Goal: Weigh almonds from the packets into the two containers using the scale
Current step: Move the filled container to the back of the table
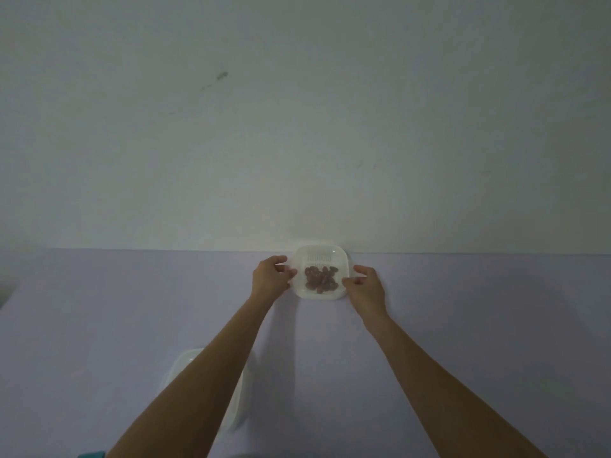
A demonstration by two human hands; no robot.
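– Container [320, 294] of almonds [321, 279]: where, from the head view?
– Far across the table [132, 309], against the wall [297, 127], squarely between both hands. It is roughly square, with no long side.
– Which hand is nearer?
– Neither: the left hand [269, 277] pinches its left rim and the right hand [365, 285] its right rim, fingers curled and barely parted. A second container [185, 365] lies under the left forearm.

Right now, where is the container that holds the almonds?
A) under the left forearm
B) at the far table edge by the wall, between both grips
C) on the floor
B: the container with the almonds sits against the wall, with the left grip and the right grip holding its sides.
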